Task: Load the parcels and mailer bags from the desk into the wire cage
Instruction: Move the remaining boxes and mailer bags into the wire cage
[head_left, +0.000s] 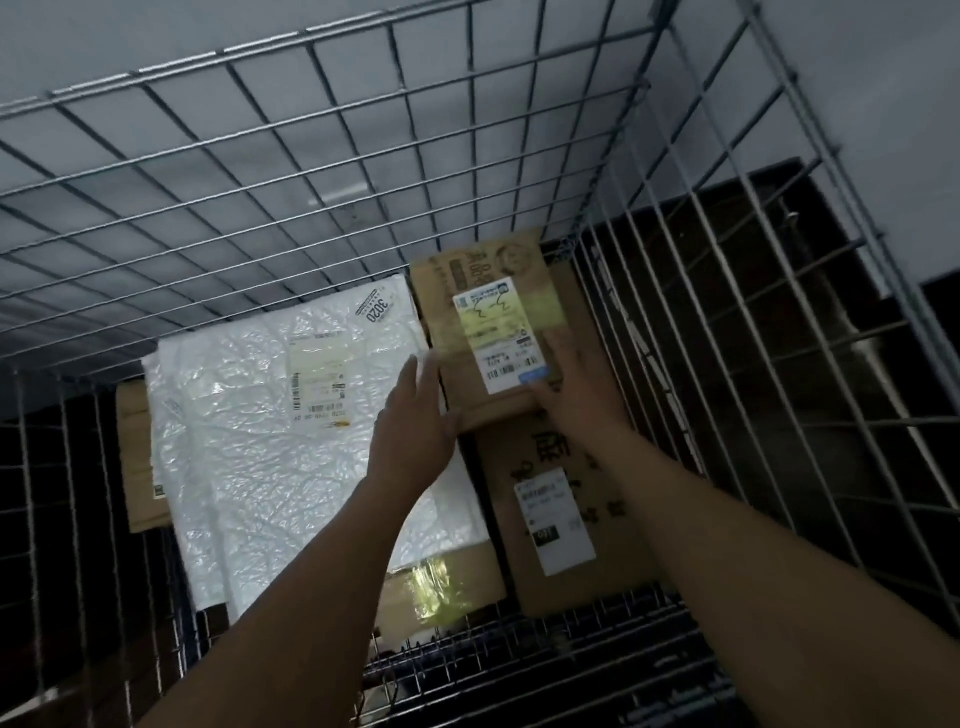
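Both arms reach down into the wire cage (322, 171). The left hand (415, 415) is spread flat with fingers extended, gripping nothing; its palm edge touches the near left corner of the small cardboard parcel (488, 332), which lies at about 1 o'clock from that hand. The right hand (576, 384) rests on the parcel's near right corner, at about 5 o'clock on the parcel's top face; whether its fingers curl around the edge cannot be told, as the frame is blurred there.

The parcel is brown cardboard, printed, sealed with glossy tape, and carries a white shipping label with a blue patch. It sits at the cage's far right, on top of a larger cardboard box (561, 499) bearing its own white label. At 9 o'clock from the parcel lies a white bubble mailer bag (249, 436), crinkled, labelled, marked "3020", lying on other cardboard.
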